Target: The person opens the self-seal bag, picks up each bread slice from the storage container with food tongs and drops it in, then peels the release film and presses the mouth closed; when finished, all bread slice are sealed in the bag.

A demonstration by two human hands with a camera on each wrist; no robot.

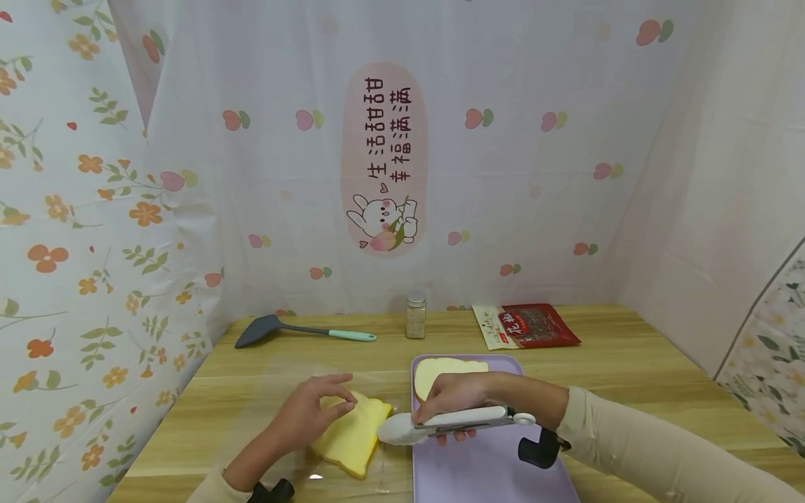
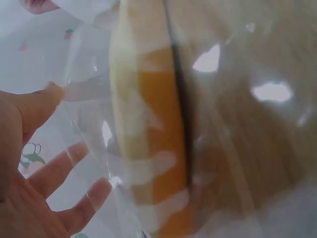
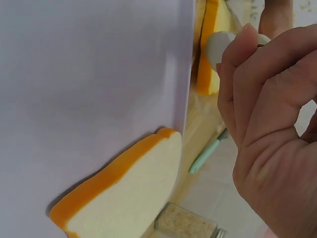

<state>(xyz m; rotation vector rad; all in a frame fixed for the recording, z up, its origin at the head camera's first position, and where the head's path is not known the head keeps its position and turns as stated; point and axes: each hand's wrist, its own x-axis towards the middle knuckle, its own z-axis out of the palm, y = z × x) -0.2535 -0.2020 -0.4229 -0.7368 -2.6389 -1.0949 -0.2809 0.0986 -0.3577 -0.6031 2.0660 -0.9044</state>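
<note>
A yellow-crusted bread slice (image 1: 356,443) lies on the wooden table, inside clear plastic film that looks like a bag (image 2: 233,124). Over its left side, my left hand (image 1: 308,412) pinches the film's edge between thumb and index finger, the other fingers loosely spread. In my right hand (image 1: 455,397) is a pair of white-tipped tongs (image 1: 465,418); their rounded head meets the slice's right edge. The left wrist view shows the slice's orange crust close up through the film. A second bread slice (image 3: 129,188) lies on the purple tray (image 1: 490,461), partly behind my right hand.
Along the back of the table are a dark spatula (image 1: 260,330) with a mint handle, a small glass seasoning jar (image 1: 416,318) and a red and white food packet (image 1: 528,326). A patterned curtain (image 1: 534,175) hangs close behind them.
</note>
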